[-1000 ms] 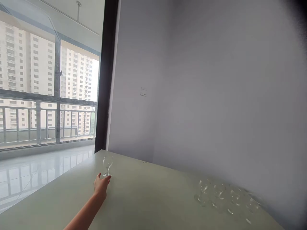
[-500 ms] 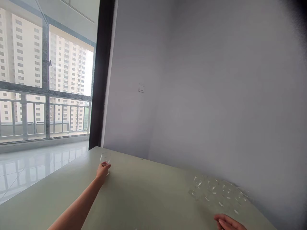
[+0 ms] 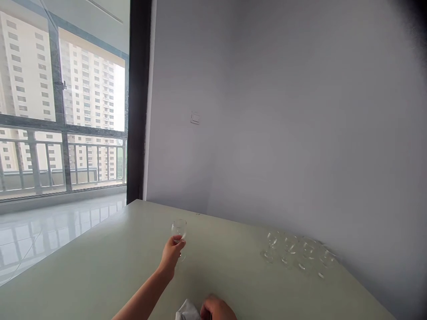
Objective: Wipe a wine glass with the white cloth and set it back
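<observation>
My left hand [image 3: 172, 250] is wrapped round the stem of a clear stemmed glass [image 3: 179, 227], which is upright over the left half of the table. I cannot make out whether its foot touches the tabletop. At the bottom edge, my right hand [image 3: 218, 307] is blurred and partly cut off, with its fingers curled downward. Right beside those fingers, on their left, a white cloth [image 3: 187, 310] is bunched up, only its top in view. Whether the fingers grip the cloth is hidden.
Several more clear stemmed glasses [image 3: 289, 249] stand grouped on the right side of the pale green table [image 3: 233, 258], close to the grey wall [image 3: 283, 133]. A dark door frame [image 3: 138, 102] and a tiled floor [image 3: 60, 226] lie beyond the table's left edge.
My left hand has brought the glass rightward and nearer. My right hand has swung left from near the grouped glasses to the white cloth. The view has tipped slightly down.
</observation>
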Motion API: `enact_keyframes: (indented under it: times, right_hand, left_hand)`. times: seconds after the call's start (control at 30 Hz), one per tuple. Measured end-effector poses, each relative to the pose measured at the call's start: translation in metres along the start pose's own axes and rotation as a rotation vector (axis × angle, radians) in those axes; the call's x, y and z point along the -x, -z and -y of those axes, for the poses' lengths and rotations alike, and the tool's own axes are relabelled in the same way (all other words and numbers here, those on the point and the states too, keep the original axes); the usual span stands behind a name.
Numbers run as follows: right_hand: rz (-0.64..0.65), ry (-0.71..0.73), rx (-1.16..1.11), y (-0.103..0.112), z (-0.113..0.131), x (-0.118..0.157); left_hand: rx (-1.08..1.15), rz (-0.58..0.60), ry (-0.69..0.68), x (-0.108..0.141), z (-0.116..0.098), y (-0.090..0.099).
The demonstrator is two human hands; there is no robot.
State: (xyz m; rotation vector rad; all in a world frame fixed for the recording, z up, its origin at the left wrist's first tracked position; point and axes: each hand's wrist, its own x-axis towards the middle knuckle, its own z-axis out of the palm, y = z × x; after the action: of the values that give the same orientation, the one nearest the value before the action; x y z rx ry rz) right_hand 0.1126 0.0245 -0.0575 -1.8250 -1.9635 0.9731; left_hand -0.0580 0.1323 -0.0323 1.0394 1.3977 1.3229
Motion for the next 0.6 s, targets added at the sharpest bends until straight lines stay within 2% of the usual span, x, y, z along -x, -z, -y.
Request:
enact_keyframes:
  times: [0.07,0.17,0.23,0.3,0.37,0.5,0.6]
  right_hand:
    - [-0.067,0.064,-0.190,0.018,0.007,0.010]
    - [-0.133,0.191,-0.565,0.059,0.012,0.028]
    - [-0.267,0.221,-0.522,0.086,0.011,0.037]
    - [-0.439,0.219,-0.340,0.106,0.006,0.040]
    - [-0.492,0.217,-0.242,0.118,-0.001,0.039]
    - [-0.537,0.145,-0.195,0.124,-0.014,0.030]
    - [-0.588,0.135,-0.256,0.120,-0.021,0.025]
  left_hand:
    - [0.000,0.035,-0.067,0.015,-0.003,-0.007]
    - [-0.009,0.060,-0.167,0.031,-0.010,-0.014]
    - [-0.034,0.058,-0.216,0.038,-0.013,-0.018]
    - [-0.071,0.053,-0.246,0.044,-0.014,-0.024]
    - [-0.103,0.059,-0.270,0.050,-0.011,-0.030]
    - [-0.150,0.130,-0.325,0.062,0.000,-0.041]
    - [-0.213,0.196,-0.364,0.070,0.007,-0.045]
